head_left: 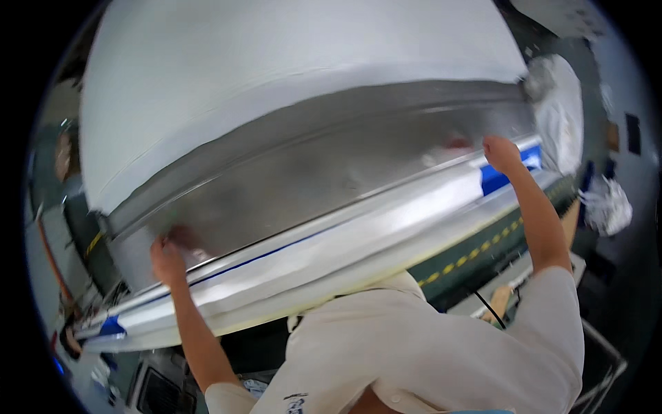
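White sheet (276,76) lies spread over the shiny metal machine bed (310,179) up front, and both arms reach up wide apart, left hand (167,261) and right hand (501,153) curled, fingers pressing its near edge.

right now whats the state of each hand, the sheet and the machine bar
left hand: raised, fingers at the metal bar's edge
right hand: raised, on the bar by the blue tape
white sheet: spread flat, feeding under the metal panel
metal bar: shiny, lying across
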`<state>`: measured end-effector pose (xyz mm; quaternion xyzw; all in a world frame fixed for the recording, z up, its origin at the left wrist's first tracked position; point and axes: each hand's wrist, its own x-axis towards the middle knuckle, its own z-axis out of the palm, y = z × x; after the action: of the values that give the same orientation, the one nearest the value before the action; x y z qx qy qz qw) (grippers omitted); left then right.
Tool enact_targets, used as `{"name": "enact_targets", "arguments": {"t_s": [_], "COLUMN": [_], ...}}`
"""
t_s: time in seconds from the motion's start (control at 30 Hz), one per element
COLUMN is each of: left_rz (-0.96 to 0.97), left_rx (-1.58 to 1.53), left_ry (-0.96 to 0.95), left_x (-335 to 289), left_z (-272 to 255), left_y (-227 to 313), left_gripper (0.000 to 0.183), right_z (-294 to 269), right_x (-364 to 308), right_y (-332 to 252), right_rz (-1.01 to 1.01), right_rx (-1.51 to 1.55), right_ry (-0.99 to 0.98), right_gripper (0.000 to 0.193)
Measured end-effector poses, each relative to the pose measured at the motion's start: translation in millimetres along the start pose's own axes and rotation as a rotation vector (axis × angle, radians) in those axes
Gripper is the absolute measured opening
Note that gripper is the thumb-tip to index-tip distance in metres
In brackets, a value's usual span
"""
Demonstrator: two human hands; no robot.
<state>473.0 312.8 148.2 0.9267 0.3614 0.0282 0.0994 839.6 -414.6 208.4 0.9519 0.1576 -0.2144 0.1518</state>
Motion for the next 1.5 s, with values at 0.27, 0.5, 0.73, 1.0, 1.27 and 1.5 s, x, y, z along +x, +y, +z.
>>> {"name": "enact_targets", "arguments": {"t_s": [0.27,0.5,0.73,1.0,1.27,1.5], "left_rz": [0.164,0.091,0.099,0.046,0.027,0.249], "left_rx": [0.161,0.050,-0.056,-0.070,-0.158,0.219], "left_ry": [0.393,0.416,0.421,0.361,0.427,0.506], "left_x": [82.2,89.6,93.6,92.7,115.8,199.4], "left_z": [-12.9,11.1,10.5,10.5,-2.7,-36.9], "left_y": [-11.6,-27.0,-17.0,-20.5,-23.7,-55.5], "left_gripper": [0.036,0.036,0.036,0.038,0.043,0.045], "right_z": [-102.2,-213.9,-255.5,-266.3,-265.9,-265.8], "right_x": [51.0,74.0,131.8,140.0,142.1,131.1], "right_y": [-282.1,-577.1,-768.1,-816.1,-812.0,-812.3], "right_rz": [-0.435,-0.983,-1.128,-0.974,-0.893,-0.885], "right_rx": [0.352,0.518,0.703,0.566,0.584,0.587], "right_ry": [0.033,0.105,0.188,0.145,0.205,0.236], "right_gripper": [0.015,0.016,0.019,0.020,0.019,0.020]}}
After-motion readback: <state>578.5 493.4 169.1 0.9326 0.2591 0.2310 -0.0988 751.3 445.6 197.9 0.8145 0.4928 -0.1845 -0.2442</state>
